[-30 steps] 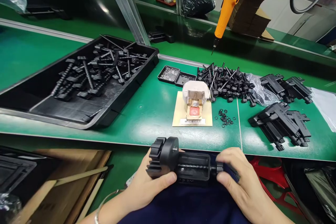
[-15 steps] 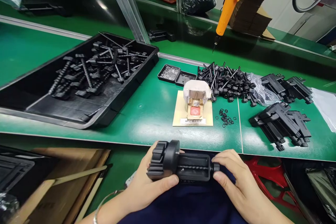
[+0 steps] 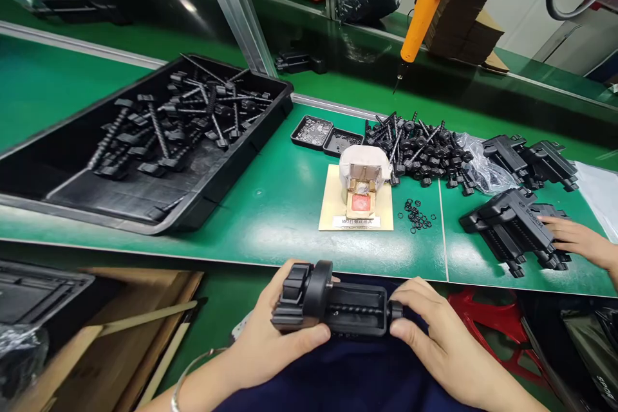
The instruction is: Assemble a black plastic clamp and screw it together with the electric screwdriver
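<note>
A black plastic assembly (image 3: 357, 310) with a threaded rod along its open channel lies level above my lap, near the bench's front edge. My left hand (image 3: 275, 341) is wrapped round its thick left end, thumb along the near side. At the other end, my right hand (image 3: 429, 328) pinches the small black knob (image 3: 396, 310) between thumb and fingers. Beyond them on the bench stands a white fixture (image 3: 364, 170) with a red pad, on a pale labelled board (image 3: 331, 206). Small black rings (image 3: 419, 215) lie to its right.
A black tray (image 3: 226, 174) of threaded rods fills the left. An orange screwdriver (image 3: 425, 6) hangs above. Rod parts (image 3: 425, 148) are piled behind the fixture. Another person's hand (image 3: 579, 238) touches the stacked black housings (image 3: 512, 225) at right. Two small dishes (image 3: 313, 131) (image 3: 342, 141) hold tiny parts.
Another person's hand has come in from the right and reached the stacked housings. My hands keep the same hold, and the view has shifted slightly.
</note>
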A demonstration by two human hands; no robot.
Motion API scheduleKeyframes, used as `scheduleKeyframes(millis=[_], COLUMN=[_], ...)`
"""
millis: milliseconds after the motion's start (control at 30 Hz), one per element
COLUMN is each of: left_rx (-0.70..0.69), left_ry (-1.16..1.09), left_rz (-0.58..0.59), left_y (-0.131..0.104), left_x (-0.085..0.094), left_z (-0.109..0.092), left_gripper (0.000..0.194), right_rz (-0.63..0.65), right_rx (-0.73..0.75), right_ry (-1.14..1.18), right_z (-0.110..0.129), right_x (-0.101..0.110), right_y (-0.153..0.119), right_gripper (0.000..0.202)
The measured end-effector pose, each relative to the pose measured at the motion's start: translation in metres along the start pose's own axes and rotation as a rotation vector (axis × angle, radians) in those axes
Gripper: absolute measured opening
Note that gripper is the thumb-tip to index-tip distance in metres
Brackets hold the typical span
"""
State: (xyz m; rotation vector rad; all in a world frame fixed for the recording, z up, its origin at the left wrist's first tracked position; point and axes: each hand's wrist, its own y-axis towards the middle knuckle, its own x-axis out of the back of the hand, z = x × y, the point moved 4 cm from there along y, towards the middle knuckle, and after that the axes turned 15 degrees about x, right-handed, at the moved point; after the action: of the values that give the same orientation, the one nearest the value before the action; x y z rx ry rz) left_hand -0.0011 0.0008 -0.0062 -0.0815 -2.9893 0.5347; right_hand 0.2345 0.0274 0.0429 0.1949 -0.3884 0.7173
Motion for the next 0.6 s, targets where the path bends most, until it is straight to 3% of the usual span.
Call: scheduleKeyframes(millis=[167, 367, 433, 600], left_rx=[-0.058, -0.061, -0.072, -0.131], left_ry=[-0.056, -0.008, 0.011, 0.032], left_rz=[0.062, 0.023, -0.007, -0.095], left_y=[-0.002, -0.003, -0.004, -0.005], left_x=[-0.002, 0.0, -0.001, 0.0], left_z=[-0.003, 0.007, 0.006, -0.008], left_gripper=[0.043, 0.046, 0.045, 0.046], right_rz=[-0.083, 0.122, 0.075, -0.123], right_rx=[0.087, 0.054, 0.154, 0.597], right_ry=[-0.003, -0.007, -0.14, -0.604], right_z=[0.0, 0.005, 0.003, 0.007], right_x=[0.006, 0.008, 0.003, -0.003], right_y=[0.004, 0.013, 0.014, 0.015], right_gripper=[0.024, 0.007, 0.01, 0.025])
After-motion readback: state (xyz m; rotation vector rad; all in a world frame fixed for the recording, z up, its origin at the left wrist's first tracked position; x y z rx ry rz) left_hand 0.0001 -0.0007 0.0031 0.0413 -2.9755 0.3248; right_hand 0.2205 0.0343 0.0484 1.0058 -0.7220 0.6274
